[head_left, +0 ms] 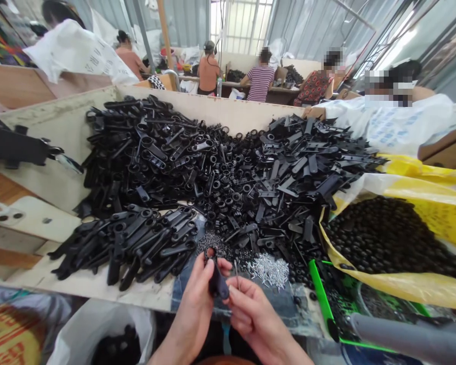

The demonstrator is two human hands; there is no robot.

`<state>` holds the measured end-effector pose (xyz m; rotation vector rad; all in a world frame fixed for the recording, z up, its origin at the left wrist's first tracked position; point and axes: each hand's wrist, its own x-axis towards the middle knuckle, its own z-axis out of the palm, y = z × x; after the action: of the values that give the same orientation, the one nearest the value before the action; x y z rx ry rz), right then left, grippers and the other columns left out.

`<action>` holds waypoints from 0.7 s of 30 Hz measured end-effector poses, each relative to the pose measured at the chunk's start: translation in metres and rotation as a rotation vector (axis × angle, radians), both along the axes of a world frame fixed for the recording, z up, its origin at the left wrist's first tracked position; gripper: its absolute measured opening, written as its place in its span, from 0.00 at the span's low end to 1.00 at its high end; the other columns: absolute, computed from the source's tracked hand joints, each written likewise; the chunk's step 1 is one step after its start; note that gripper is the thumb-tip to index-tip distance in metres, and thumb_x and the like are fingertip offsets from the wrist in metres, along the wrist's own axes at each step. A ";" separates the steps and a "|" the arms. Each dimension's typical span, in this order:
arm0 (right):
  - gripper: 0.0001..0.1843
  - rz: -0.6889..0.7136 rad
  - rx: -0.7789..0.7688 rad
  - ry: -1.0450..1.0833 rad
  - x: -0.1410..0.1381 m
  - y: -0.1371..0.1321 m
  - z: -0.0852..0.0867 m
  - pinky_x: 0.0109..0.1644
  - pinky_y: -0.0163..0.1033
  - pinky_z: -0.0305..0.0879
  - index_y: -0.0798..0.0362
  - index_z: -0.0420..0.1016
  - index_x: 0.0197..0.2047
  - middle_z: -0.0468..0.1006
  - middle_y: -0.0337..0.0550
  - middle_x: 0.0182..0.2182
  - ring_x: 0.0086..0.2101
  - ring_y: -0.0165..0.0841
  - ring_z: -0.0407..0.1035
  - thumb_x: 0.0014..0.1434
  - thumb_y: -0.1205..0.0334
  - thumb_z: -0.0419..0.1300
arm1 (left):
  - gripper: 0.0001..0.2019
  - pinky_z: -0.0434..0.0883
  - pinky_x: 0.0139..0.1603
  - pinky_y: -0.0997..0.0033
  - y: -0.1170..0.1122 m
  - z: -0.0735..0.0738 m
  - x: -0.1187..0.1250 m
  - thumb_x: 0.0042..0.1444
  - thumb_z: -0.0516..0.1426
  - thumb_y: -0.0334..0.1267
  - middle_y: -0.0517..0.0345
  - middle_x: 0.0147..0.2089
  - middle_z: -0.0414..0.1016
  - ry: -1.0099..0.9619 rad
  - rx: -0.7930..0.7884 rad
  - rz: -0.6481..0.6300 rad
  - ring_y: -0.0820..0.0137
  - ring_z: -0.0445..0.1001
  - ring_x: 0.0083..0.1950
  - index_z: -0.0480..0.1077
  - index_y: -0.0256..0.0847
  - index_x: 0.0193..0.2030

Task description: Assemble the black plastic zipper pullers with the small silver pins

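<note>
My left hand [197,296] grips a black plastic lever-shaped part [215,276] with a ring at its top end, held upright near the table's front edge. My right hand [251,312] is beside it, its fingers pinching a thin metal pin [236,274] that points up next to the part. Just beyond my hands lies a small heap of silver pins [268,268] and a patch of tiny dark screws [216,246]. A stack of similar black levers [137,243] lies to the left of my hands.
A big pile of black plastic parts [220,162] covers the walled wooden table [61,126]. A yellow bag of small black pieces [391,238] sits at the right, a green tray [321,299] below it. Several people work at tables behind.
</note>
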<state>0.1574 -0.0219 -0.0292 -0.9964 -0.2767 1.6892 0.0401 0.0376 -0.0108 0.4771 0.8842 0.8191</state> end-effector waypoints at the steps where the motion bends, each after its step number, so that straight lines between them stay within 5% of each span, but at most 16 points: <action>1: 0.23 0.010 -0.004 -0.034 -0.004 -0.001 -0.002 0.20 0.28 0.36 0.54 0.76 0.36 0.67 0.30 0.23 0.18 0.18 0.38 0.48 0.46 0.76 | 0.20 0.64 0.32 0.76 -0.001 0.001 0.001 0.57 0.65 0.51 0.60 0.39 0.75 0.035 0.036 0.025 0.71 0.69 0.36 0.70 0.46 0.50; 6: 0.23 -0.037 0.237 -0.712 -0.003 -0.004 0.000 0.27 0.32 0.59 0.53 0.82 0.36 0.74 0.39 0.28 0.24 0.28 0.61 0.59 0.39 0.65 | 0.18 0.65 0.40 0.77 -0.004 0.001 0.004 0.54 0.68 0.50 0.64 0.35 0.72 0.152 0.138 0.126 0.72 0.67 0.38 0.71 0.46 0.46; 9: 0.21 -0.029 0.302 -1.031 0.002 -0.005 0.003 0.30 0.34 0.61 0.52 0.83 0.31 0.76 0.41 0.27 0.27 0.32 0.65 0.60 0.42 0.64 | 0.18 0.66 0.45 0.75 -0.008 -0.003 0.006 0.55 0.66 0.53 0.63 0.37 0.73 0.190 0.149 0.108 0.70 0.68 0.41 0.71 0.47 0.46; 13: 0.28 -0.055 0.126 -0.893 0.002 -0.006 -0.010 0.27 0.34 0.59 0.55 0.81 0.25 0.74 0.39 0.20 0.22 0.30 0.61 0.57 0.36 0.65 | 0.23 0.65 0.58 0.72 -0.017 -0.017 0.005 0.57 0.64 0.56 0.58 0.51 0.77 0.229 0.122 0.098 0.65 0.70 0.57 0.70 0.49 0.54; 16: 0.30 -0.070 0.051 -0.746 0.001 -0.007 -0.019 0.26 0.34 0.59 0.56 0.80 0.23 0.73 0.39 0.18 0.20 0.28 0.59 0.53 0.33 0.67 | 0.30 0.57 0.70 0.68 -0.022 -0.031 0.002 0.58 0.64 0.55 0.58 0.71 0.66 0.231 0.093 0.097 0.63 0.57 0.74 0.64 0.53 0.65; 21: 0.29 -0.132 0.059 -0.746 0.000 -0.008 -0.011 0.27 0.33 0.61 0.56 0.81 0.22 0.75 0.41 0.19 0.22 0.29 0.62 0.51 0.35 0.69 | 0.28 0.50 0.75 0.64 -0.024 -0.038 -0.002 0.62 0.61 0.54 0.55 0.72 0.66 0.313 0.202 0.046 0.62 0.54 0.76 0.63 0.51 0.67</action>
<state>0.1571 -0.0295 -0.0402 -1.5360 -0.7213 1.1255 0.0380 0.0140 -0.0483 0.7790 1.1083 0.8950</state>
